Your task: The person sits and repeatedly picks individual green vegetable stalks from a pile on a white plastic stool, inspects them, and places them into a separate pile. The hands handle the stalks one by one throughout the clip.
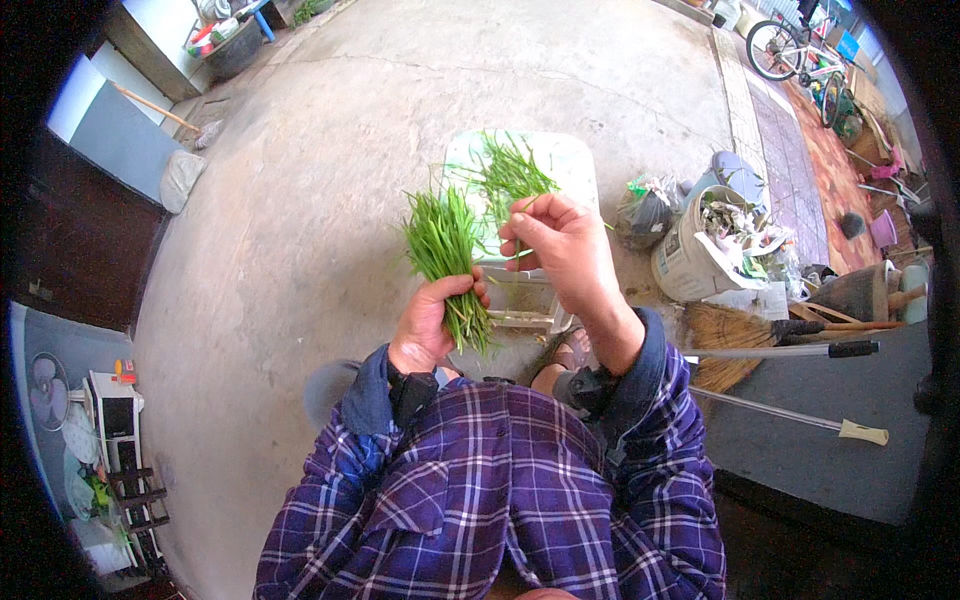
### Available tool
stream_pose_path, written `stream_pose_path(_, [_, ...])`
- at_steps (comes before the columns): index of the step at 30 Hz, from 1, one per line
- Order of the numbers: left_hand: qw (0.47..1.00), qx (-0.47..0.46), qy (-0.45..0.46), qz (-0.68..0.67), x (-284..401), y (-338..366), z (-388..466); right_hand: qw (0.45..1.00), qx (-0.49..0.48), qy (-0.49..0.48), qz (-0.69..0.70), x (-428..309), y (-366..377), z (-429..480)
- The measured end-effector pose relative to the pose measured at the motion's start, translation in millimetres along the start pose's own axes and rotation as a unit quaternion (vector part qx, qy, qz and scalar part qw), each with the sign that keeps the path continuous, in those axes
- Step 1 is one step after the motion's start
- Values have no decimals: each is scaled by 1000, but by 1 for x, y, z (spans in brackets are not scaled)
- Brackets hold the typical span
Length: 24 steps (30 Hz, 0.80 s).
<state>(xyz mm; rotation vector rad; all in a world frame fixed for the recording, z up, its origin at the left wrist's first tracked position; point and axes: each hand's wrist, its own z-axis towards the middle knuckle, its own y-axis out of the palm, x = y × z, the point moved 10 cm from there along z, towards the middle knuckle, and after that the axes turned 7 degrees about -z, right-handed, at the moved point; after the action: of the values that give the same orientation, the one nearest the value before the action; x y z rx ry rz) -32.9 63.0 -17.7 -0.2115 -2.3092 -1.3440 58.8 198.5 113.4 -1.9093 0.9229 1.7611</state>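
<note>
My left hand (431,319) grips a thick bunch of long, thin green stalks (444,238) near its lower end, the leafy ends pointing away from me. My right hand (559,244) is raised to the right of the bunch, fingers curled and thumb against the index finger, with thin green blades at the fingertips. Beyond it, a loose pile of the same greens (514,171) lies on a white and pale green stool top (577,154). The palm side of the right hand is partly hidden.
At the right, a white bucket of refuse (671,262) stands beside a dark plastic bag (646,217). Nearer me lie a straw broom (724,337) and long poles. A bicycle (795,56) is far right. A standing fan (49,390) and a small rack (124,450) are at left.
</note>
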Motion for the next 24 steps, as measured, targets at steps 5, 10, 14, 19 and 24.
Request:
stream_pose_path(5, [1000,-20,-4,-6,-4,7,-1,999,-32,6,-8,16,22,0])
stream_pose_path(10, [999,-41,12,-19,-3,14,-3,993,-21,-35,-109,32,32,9])
stream_pose_path(14, [1000,-18,6,5,-4,10,-5,987,-16,-73,-139,34,34,12])
stream_pose_path(19, [999,-37,20,-15,-2,13,-4,991,-12,-39,-129,43,34,13])
stream_pose_path(24, [999,-36,1,-40,-4,10,-4,979,22,-83,-187,44,33,15])
